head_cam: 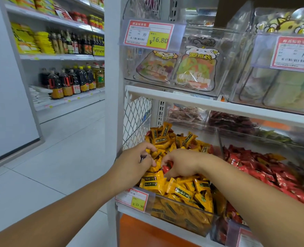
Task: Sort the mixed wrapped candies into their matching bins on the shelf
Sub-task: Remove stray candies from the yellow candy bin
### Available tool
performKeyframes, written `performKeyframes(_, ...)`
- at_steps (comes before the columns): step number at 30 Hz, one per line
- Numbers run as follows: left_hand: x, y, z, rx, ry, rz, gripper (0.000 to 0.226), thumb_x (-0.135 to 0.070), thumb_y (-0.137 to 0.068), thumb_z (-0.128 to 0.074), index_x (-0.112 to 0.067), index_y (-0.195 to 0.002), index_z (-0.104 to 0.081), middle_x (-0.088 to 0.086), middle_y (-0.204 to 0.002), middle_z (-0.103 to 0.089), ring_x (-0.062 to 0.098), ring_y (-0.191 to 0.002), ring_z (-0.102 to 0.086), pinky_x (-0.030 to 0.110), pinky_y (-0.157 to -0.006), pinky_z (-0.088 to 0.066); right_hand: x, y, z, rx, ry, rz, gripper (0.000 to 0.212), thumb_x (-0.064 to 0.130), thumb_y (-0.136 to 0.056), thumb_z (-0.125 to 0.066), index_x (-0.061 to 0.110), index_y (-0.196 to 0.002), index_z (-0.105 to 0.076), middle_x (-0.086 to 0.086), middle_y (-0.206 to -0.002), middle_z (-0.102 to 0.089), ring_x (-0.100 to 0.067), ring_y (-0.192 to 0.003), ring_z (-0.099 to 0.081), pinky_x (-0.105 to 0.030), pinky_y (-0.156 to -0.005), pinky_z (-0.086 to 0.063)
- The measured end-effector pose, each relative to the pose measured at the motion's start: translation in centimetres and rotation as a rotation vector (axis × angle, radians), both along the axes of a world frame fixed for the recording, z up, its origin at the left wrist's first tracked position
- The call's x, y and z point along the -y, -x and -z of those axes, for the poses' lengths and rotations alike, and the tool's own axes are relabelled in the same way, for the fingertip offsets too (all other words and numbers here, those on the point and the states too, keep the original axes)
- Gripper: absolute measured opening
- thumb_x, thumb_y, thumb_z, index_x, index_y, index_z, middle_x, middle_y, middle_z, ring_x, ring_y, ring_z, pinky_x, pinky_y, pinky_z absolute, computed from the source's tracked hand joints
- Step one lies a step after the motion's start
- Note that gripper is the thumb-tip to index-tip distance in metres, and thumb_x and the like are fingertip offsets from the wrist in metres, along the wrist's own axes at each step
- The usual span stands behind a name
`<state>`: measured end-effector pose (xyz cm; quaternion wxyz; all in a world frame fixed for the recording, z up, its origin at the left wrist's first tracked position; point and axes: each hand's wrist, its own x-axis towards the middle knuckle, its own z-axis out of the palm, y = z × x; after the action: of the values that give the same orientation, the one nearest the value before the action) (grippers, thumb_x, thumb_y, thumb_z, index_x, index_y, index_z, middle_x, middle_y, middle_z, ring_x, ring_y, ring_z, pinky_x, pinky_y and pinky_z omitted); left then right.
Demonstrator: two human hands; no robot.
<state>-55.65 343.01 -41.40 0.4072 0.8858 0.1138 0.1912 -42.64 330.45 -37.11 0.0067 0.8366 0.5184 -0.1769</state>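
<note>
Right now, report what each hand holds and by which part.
The right hand appears to pinch a red candy by its upper end. The left hand curls into the yellow candies; a hold cannot be told.

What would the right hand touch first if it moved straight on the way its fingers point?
Probably the red candy just before the right hand, among the yellow candies; depth is unclear.

Left hand (138, 158) and right hand (182, 163) lie among heaped yellow candies (180, 190)
</note>
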Motion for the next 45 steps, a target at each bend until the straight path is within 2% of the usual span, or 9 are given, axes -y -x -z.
performKeyframes(3, 0.1, -0.1, 0.0, 0.011, -0.019, -0.009, 0.024, -0.02, -0.099, -0.045, -0.037, -0.112, -0.054, -0.019, -0.086, -0.069, 0.0, -0.06, -0.056, 0.028, -0.061, -0.049, 0.4, 0.0, 0.4, -0.054, -0.067, 0.011, 0.021, 0.041, -0.082, -0.071, 0.032, -0.087, -0.053, 0.011, -0.08, -0.051, -0.012, -0.079, -0.05, -0.028, -0.065, -0.04)
performKeyframes(9, 0.1, 0.0, 0.0, 0.032, -0.021, -0.017, 0.024, -0.021, -0.099, -0.045, -0.038, -0.113, -0.052, -0.022, -0.088, -0.068, -0.001, -0.059, -0.055, 0.024, -0.059, -0.045, 2.9, -1.0, -1.3, -0.2, -0.406, 0.191, 0.023, 0.041, -0.072, -0.08, 0.033, -0.076, -0.059, 0.015, -0.082, -0.056, -0.003, -0.077, -0.051, -0.024, -0.065, -0.036)
performKeyframes(18, 0.2, 0.2, -0.3, 0.082, -0.013, -0.008, 0.026, -0.017, -0.097, -0.048, -0.039, -0.108, -0.054, -0.02, -0.088, -0.07, 0.007, -0.065, -0.059, 0.041, -0.073, -0.055, 9.6, -3.3, -6.6, -0.006, -0.634, 0.393, 0.022, 0.036, -0.076, -0.078, 0.023, -0.086, -0.063, 0.005, -0.081, -0.062, -0.007, -0.071, -0.055, -0.02, -0.059, -0.04)
performKeyframes(21, 0.4, 0.3, -0.3, 0.082, -0.017, -0.004, 0.026, -0.016, -0.096, -0.049, -0.038, -0.109, -0.055, -0.019, -0.085, -0.07, 0.009, -0.064, -0.059, 0.04, -0.071, -0.054, 13.0, -4.4, -7.6, 0.075, -0.499, 0.467, 0.021, 0.034, -0.077, -0.078, 0.022, -0.087, -0.063, 0.006, -0.078, -0.059, 0.0, -0.061, -0.049, -0.012, -0.049, -0.034)
performKeyframes(26, 0.5, 0.8, -0.5, 0.069, -0.022, 0.01, 0.026, -0.017, -0.096, -0.049, -0.038, -0.11, -0.055, -0.018, -0.083, -0.07, 0.005, -0.068, -0.061, 0.03, -0.065, -0.051, 15.1, -4.9, -7.7, 0.235, -0.014, 0.515, 0.041, 0.05, -0.079, -0.071, 0.036, -0.115, -0.059, 0.016, -0.123, -0.052, -0.014, -0.114, -0.054, -0.028, -0.098, -0.042)
performKeyframes(30, 0.5, 1.6, -0.2, 0.076, -0.032, 0.045, 0.024, -0.018, -0.098, -0.051, -0.04, -0.108, -0.054, -0.013, -0.082, -0.07, -0.005, -0.074, -0.062, 0.014, -0.061, -0.044, 9.7, -0.2, -7.3, 0.191, -0.346, 0.216, 0.019, 0.036, -0.091, -0.063, 0.035, -0.109, -0.067, 0.017, -0.113, -0.065, 0.0, -0.097, -0.058, -0.017, -0.084, -0.044)
performKeyframes(33, 0.5, 1.7, -0.1, 0.083, -0.044, 0.048, 0.023, -0.021, -0.097, -0.052, -0.041, -0.109, -0.053, -0.015, -0.083, -0.07, -0.002, -0.074, -0.062, 0.012, -0.061, -0.043, 4.4, 2.1, -3.9, 0.151, -0.259, 0.054, 0.027, 0.031, -0.095, -0.057, 0.025, -0.12, -0.065, 0.009, -0.121, -0.064, -0.009, -0.111, -0.057, -0.025, -0.093, -0.043)
performKeyframes(38, 0.4, 1.8, 0.0, 0.074, -0.052, 0.052, 0.023, -0.021, -0.097, -0.052, -0.04, -0.11, -0.054, -0.017, -0.084, -0.069, -0.006, -0.079, -0.062, 0.011, -0.064, -0.043, 0.6, 1.4, 1.7, 0.328, -0.015, 0.081, 0.034, 0.041, -0.092, -0.059, 0.014, -0.112, -0.064, -0.007, -0.118, -0.053, -0.027, -0.114, -0.047, -0.037, -0.088, -0.042)
performKeyframes(45, 0.3, 1.7, -0.1, 0.079, -0.026, 0.085, 0.023, -0.021, -0.098, -0.052, -0.04, -0.111, -0.053, -0.019, -0.085, -0.07, -0.007, -0.074, -0.061, 0.008, -0.06, -0.041, 4.2, -0.9, -4.3, 0.0, -0.431, 0.236, 0.017, 0.03, -0.09, -0.065, 0.032, -0.107, -0.064, 0.015, -0.097, -0.061, 0.0, -0.083, -0.055, -0.017, -0.067, -0.04)
